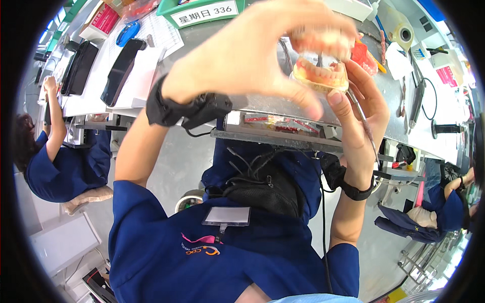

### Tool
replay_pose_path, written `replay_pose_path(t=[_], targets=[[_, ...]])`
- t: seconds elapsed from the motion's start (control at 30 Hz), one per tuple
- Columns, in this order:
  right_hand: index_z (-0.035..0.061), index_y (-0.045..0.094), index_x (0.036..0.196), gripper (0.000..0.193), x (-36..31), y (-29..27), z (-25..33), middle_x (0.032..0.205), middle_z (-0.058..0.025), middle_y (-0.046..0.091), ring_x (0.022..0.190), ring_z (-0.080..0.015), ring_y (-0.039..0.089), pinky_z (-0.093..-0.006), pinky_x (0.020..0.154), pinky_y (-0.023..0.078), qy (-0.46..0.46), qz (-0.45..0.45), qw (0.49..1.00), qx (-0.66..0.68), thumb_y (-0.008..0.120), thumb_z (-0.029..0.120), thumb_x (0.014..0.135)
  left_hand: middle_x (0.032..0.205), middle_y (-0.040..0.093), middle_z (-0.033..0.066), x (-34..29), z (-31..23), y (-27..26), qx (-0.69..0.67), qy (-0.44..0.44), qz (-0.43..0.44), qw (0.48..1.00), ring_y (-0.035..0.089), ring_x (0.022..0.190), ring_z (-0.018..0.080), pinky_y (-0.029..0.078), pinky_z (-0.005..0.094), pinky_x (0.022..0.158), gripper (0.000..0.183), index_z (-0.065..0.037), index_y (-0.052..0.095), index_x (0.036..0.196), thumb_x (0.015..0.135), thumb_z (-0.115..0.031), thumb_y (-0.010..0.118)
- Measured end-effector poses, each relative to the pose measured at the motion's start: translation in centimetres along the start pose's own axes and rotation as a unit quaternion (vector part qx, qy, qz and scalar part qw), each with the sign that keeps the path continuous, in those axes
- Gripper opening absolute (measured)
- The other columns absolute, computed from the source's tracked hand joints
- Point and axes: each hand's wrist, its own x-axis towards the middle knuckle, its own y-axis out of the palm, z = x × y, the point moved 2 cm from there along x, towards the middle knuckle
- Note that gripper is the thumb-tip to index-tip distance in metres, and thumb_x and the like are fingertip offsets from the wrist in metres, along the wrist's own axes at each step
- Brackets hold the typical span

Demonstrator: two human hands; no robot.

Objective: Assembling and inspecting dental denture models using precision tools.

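Observation:
A dental model with pink gums and teeth is held up above the front edge of the bench, its two jaws parted. My right hand [362, 123] holds the lower jaw model [323, 80] by its pale base, thumb at the front and fingers behind. Across that palm lies a slim metal carving tool [362, 117], pointing down toward the wrist. My left hand [235, 58], smeared by motion, arches over from the left. Its fingers curl over the blurred upper jaw model [326, 43], while its thumb hangs apart beside the lower one.
Behind the model lies a red piece [361, 56], wax-like. A green bin [199, 12] stands at the back. Dark flat devices [123, 71] and a blue ring [128, 33] sit at left, a pen-like handpiece [417, 103] at right. Below is an open drawer [278, 132]. Co-workers [65, 161] sit at both sides.

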Motion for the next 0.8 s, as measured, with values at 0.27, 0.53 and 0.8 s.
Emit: replay_pose_path(t=[0.27,0.53,0.8], targets=[[-0.0068,0.051,0.13,0.066,-2.8,-0.3,-3.4,0.12,-0.0153,0.062,0.111,-0.0217,0.062,-0.0349,0.1,0.048,-0.077,0.027,0.994,-0.073,0.084,0.008,0.075,0.122,0.06,0.0097,0.7,4.2,0.7,-0.157,-0.149,-0.094,0.972,0.061,0.105,0.0146,0.054,0.0273,0.082,0.077,-0.003,0.04,0.143,0.077,-0.003,0.079],[-0.0023,0.055,0.126,0.072,-3.0,0.4,-3.0,0.109,-0.0141,0.066,0.095,-0.0227,0.068,-0.0307,0.083,0.054,-0.139,-0.014,0.953,-0.27,0.091,0.02,0.067,0.103,0.068,0.0029,1.9,4.9,2.2,-0.204,-0.162,-0.036,0.965,0.061,0.094,0.008,0.052,0.0247,0.082,0.03,0.003,0.062,0.115,0.088,-0.004,0.07],[-0.0108,0.052,0.127,0.067,-1.0,1.6,-2.5,0.113,-0.0159,0.066,0.105,-0.0208,0.065,-0.0314,0.095,0.05,-0.115,-0.058,0.991,-0.037,0.087,0.007,0.073,0.104,0.069,0.0038,2.2,8.9,4.3,-0.387,-0.227,-0.092,0.889,0.064,0.09,0.0082,0.053,0.0247,0.08,0.028,0.003,0.064,0.117,0.09,-0.003,0.067]])
